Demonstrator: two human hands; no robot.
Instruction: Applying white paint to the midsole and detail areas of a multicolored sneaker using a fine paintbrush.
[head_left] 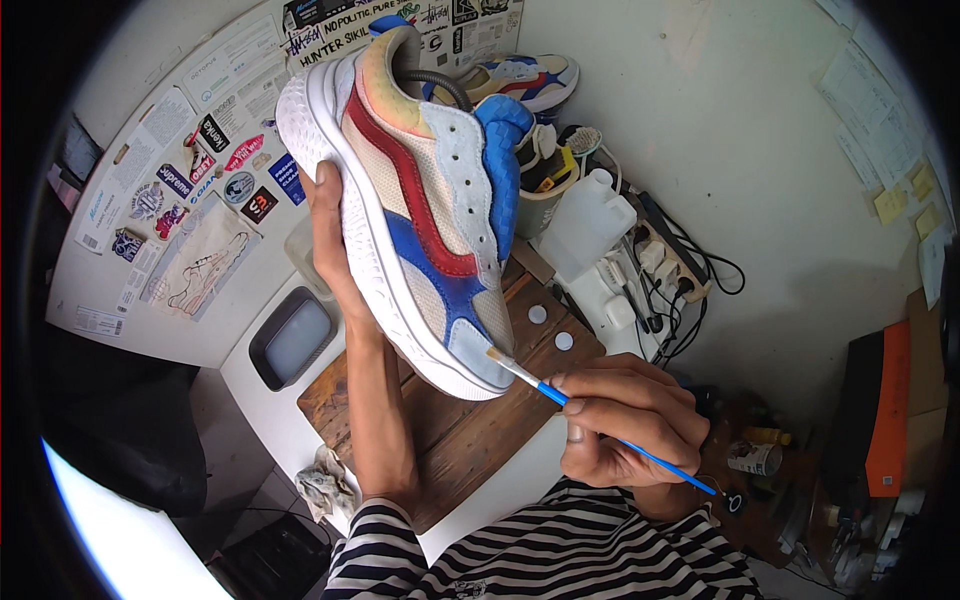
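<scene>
A sneaker [400, 190] with a cream mesh upper, red stripe, blue panels and thick white sole is held up, its toe pointing down toward me. My left hand [330, 225] grips it by the sole near the heel; most of those fingers are hidden behind the shoe. In my right hand [635, 415] is a thin paintbrush [553, 393] with a blue handle, pinched between thumb and fingers. Its bristles touch the pale grey toe panel. No laces run through the eyelets, and a blue tongue [503, 165] sticks out on the right side.
A wooden board [450, 450] lies on the white table, with two small white discs [564, 342] on it. A dark tray [292, 338] and a crumpled rag [325, 485] sit left. Behind are a second sneaker [540, 80], a white jug [585, 225] and a power strip [670, 255] with cables.
</scene>
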